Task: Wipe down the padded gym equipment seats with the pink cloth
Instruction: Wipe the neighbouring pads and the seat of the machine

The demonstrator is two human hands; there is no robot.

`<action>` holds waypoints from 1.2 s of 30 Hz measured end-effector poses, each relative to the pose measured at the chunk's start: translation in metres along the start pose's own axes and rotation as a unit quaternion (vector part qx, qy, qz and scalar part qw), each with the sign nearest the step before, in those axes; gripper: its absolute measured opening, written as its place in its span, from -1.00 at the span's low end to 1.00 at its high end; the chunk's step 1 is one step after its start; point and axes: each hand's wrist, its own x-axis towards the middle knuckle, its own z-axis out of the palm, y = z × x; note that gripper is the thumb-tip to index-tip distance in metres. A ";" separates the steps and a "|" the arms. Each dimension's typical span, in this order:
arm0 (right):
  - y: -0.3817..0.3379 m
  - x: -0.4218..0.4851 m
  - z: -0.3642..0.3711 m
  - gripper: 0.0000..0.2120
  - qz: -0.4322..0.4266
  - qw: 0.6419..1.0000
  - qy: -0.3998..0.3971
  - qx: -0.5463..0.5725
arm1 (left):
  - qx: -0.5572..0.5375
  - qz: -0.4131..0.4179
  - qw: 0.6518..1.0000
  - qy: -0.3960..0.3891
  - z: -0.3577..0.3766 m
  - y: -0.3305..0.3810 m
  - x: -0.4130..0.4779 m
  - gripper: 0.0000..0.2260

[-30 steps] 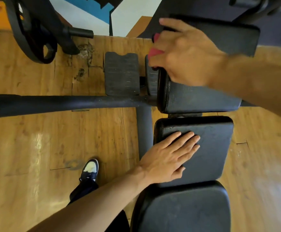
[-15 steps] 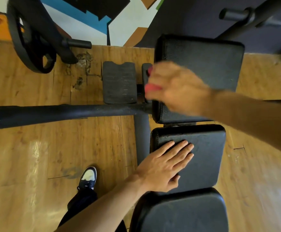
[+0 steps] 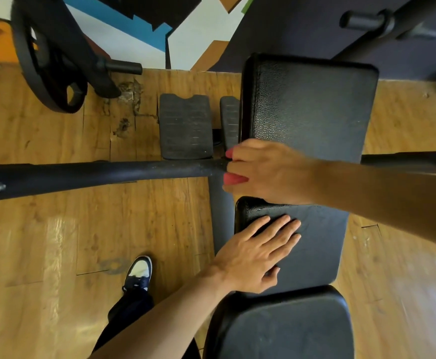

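Padding covers three black sections of the gym machine, seen from above. The far pad (image 3: 312, 104) is the largest and stands at the top of the view; the middle pad (image 3: 318, 244) lies below it, and the near pad (image 3: 281, 327) fills the bottom edge.

The right hand (image 3: 268, 172) sits at the near left corner of the far pad, just above the far edge of the middle pad. Its fingers are curled round the pink cloth (image 3: 233, 178), which is bunched inside the fist so that only two small bits of it peek out at the left side of the hand. The hand is slightly blurred, so whether the cloth touches the padding cannot be told.

The left hand (image 3: 255, 257) rests flat on the left half of the middle pad, fingers straight and lying close together, the fingertips pointing toward its centre and the thumb tucked along the near side.

A black crossbar (image 3: 95, 174) of the machine's frame runs from the left edge of the view to the right hand. Beyond it two ribbed footplates (image 3: 185, 125) stand on the wooden floor (image 3: 56, 242), beside the far pad's left edge. A weight plate (image 3: 43, 73) hangs at the far left. A dark and white shoe (image 3: 137, 274) stands on the floor left of the middle pad.
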 end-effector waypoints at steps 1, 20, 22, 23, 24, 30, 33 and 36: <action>0.005 -0.003 -0.002 -0.78 -0.036 0.999 -0.028 -0.004 | -0.004 -0.001 1.000 0.002 0.000 0.001 0.000 -0.30; 0.047 -0.016 0.003 -0.74 0.343 0.889 0.302 -0.010 | 0.014 0.004 0.999 -0.029 -0.007 0.000 -0.001 -0.29; 0.020 -0.023 0.018 -0.71 0.404 0.852 0.332 0.024 | 0.023 0.000 0.999 -0.035 -0.009 0.001 0.000 -0.28; 0.005 -0.028 0.026 -0.70 0.422 0.847 0.322 0.038 | 0.025 -0.002 0.999 -0.039 -0.010 0.003 0.001 -0.27; -0.007 -0.034 0.034 -0.68 0.433 0.845 0.309 0.054 | 0.027 -0.003 0.999 -0.044 -0.011 0.004 0.001 -0.26; -0.045 -0.084 0.066 -0.59 0.467 0.840 0.264 0.079 | 0.034 0.039 0.996 -0.067 -0.017 -0.007 -0.001 -0.24; -0.063 -0.106 0.079 -0.58 0.484 0.833 0.250 0.093 | 0.042 0.054 0.995 -0.069 -0.019 -0.011 0.000 -0.23; -0.063 -0.077 0.079 -0.57 0.572 0.760 0.289 0.113 | 0.047 0.071 0.994 -0.071 -0.020 -0.014 0.001 -0.23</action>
